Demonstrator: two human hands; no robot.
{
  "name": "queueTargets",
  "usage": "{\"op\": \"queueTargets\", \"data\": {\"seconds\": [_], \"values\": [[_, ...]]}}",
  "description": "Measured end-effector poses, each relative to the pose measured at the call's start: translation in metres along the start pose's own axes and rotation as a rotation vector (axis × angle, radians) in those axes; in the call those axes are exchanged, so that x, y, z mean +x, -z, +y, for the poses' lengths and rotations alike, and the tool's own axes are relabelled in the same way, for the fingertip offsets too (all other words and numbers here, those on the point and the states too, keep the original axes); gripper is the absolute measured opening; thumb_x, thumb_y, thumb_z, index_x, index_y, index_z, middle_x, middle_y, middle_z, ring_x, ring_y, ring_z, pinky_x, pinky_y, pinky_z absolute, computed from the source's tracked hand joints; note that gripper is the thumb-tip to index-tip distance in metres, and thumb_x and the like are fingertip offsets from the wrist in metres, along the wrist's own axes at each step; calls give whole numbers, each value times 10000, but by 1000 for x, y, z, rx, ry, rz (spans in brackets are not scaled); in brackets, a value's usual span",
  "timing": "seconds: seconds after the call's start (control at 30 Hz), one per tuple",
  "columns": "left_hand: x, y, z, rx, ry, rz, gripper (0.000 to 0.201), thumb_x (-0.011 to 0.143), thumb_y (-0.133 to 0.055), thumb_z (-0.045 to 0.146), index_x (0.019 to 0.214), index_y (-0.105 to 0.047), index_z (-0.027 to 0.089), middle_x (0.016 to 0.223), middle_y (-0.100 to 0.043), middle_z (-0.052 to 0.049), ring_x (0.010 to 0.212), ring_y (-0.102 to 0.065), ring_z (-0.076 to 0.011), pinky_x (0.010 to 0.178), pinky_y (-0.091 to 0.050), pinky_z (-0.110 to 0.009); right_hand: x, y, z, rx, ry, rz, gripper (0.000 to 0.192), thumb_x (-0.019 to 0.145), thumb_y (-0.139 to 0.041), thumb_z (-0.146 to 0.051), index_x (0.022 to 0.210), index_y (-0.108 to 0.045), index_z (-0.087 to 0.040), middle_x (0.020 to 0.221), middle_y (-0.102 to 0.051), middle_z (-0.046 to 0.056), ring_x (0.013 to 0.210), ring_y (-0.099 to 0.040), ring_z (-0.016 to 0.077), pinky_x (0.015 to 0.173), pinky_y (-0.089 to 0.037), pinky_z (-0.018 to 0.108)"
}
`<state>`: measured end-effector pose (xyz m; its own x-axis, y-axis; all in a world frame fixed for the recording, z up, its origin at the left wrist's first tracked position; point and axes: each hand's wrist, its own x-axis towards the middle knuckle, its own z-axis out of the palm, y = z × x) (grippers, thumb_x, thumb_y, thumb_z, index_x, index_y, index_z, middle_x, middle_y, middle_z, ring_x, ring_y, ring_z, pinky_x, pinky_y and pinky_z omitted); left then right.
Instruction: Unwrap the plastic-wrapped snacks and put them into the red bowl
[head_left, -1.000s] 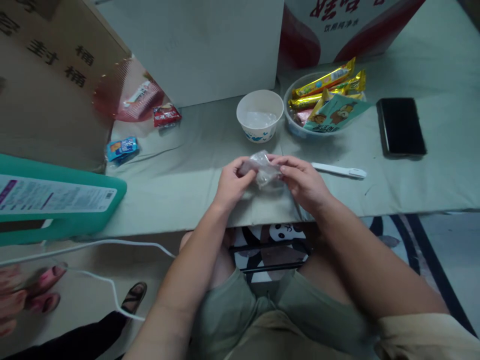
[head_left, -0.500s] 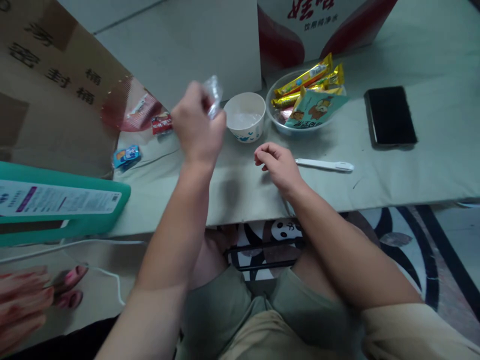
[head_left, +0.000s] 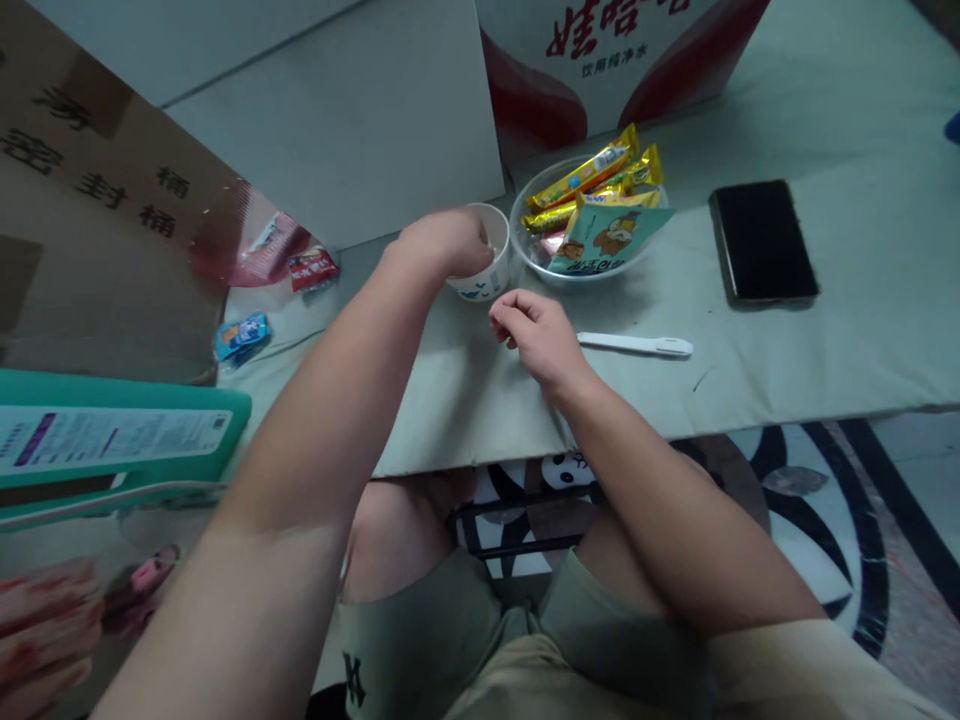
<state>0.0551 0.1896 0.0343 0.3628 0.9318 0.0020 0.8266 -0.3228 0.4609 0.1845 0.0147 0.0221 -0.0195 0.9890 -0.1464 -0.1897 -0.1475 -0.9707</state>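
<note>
My left hand (head_left: 450, 243) reaches down into a white paper cup (head_left: 484, 287) with blue marks. Its fingers are bent and partly hidden inside the cup, so what they hold there does not show. My right hand (head_left: 534, 335) rests on the cloth-covered table just in front of the cup, fingers curled and thumb pressed against them. Whatever lies in that pinch, if anything, is hidden. A slim white tool with a flat handle (head_left: 637, 345) lies beside the right wrist. Right of the cup stands a clear plastic bowl (head_left: 525, 262) with yellow-wrapped snack sticks (head_left: 585, 180) and a teal snack packet (head_left: 611, 240).
A black phone (head_left: 763, 245) lies at the right. Leftward are a red packet (head_left: 313, 269), a blue packet (head_left: 241, 336), a pink translucent bag (head_left: 259, 250), a cardboard box (head_left: 90, 240) and a green container (head_left: 150, 380). A red and white carton (head_left: 600, 100) stands behind.
My left hand, which held crumpled clear plastic in the air left of the cup, has moved right and down into the cup. The plastic is out of sight. My right hand keeps its pose.
</note>
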Motion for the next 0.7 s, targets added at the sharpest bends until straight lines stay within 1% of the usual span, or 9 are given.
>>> {"op": "queueTargets", "data": {"seconds": [0.1, 0.17, 0.23, 0.33, 0.4, 0.47, 0.57, 0.63, 0.7], "values": [[-30, 12, 11, -72, -67, 141, 208, 675, -738, 198, 538, -583, 218, 497, -529, -19, 773, -634, -211, 774, -492, -334, -2, -1, 3, 13, 9, -1, 152, 768, -587, -327, 669, -565, -214, 659, -561, -21, 612, -517, 120, 626, -402, 285], [-52, 14, 19, -144, -89, 219, 121, 758, -696, 226, 650, -656, 188, 594, -615, -41, 832, -640, -202, 797, -494, -326, -3, -2, 7, -5, 27, -2, 158, 769, -584, -331, 665, -563, -214, 656, -559, -21, 610, -518, 120, 621, -399, 286], [-69, 10, 27, -145, -55, 232, 100, 801, -662, 246, 741, -705, 178, 674, -663, -57, 874, -658, -222, 809, -501, -334, -4, -4, 12, -27, 37, -4, 163, 764, -586, -345, 669, -563, -214, 657, -561, -21, 612, -518, 119, 615, -394, 284], [-82, 12, 40, 37, 78, 70, 162, 833, -609, 238, 860, -764, 198, 855, -739, -107, 983, -682, -283, 886, -494, -387, -6, -8, 18, -52, 29, -9, 178, 745, -591, -379, 681, -567, -214, 654, -560, -25, 604, -513, 116, 607, -390, 281], [-80, 23, 49, 205, 122, -59, 266, 865, -552, 231, 980, -793, 230, 1019, -766, -118, 1082, -670, -306, 981, -456, -438, -6, -11, 21, -73, 24, -15, 194, 744, -588, -400, 692, -575, -213, 649, -559, -27, 606, -516, 117, 611, -388, 281], [-71, 39, 56, 350, 136, -157, 313, 857, -553, 228, 1040, -805, 262, 1098, -768, -97, 1132, -655, -315, 1028, -425, -463, -5, -14, 22, -99, 22, -21, 199, 755, -579, -406, 700, -579, -215, 644, -558, -28, 614, -515, 120, 612, -383, 281], [-49, 56, 61, 465, 86, -312, 350, 780, -638, 232, 1075, -811, 309, 1082, -775, -53, 1066, -671, -291, 959, -471, -404, -2, -16, 21, -124, 24, -25, 196, 771, -569, -400, 698, -573, -218, 636, -552, -30, 622, -506, 122, 615, -377, 280], [-33, 53, 60, 505, 47, -402, 396, 723, -688, 225, 1091, -809, 310, 1044, -778, -46, 997, -685, -275, 902, -499, -369, 2, -17, 20, -126, 29, -22, 194, 768, -568, -396, 689, -568, -218, 629, -546, -31, 623, -501, 122, 619, -377, 281], [-20, 38, 57, 515, 65, -426, 391, 689, -713, 205, 1062, -817, 256, 1002, -778, -71, 985, -692, -286, 899, -509, -370, 6, -19, 19, -120, 27, -20, 198, 759, -568, -400, 682, -566, -218, 619, -540, -32, 618, -496, 123, 618, -376, 283]]}}
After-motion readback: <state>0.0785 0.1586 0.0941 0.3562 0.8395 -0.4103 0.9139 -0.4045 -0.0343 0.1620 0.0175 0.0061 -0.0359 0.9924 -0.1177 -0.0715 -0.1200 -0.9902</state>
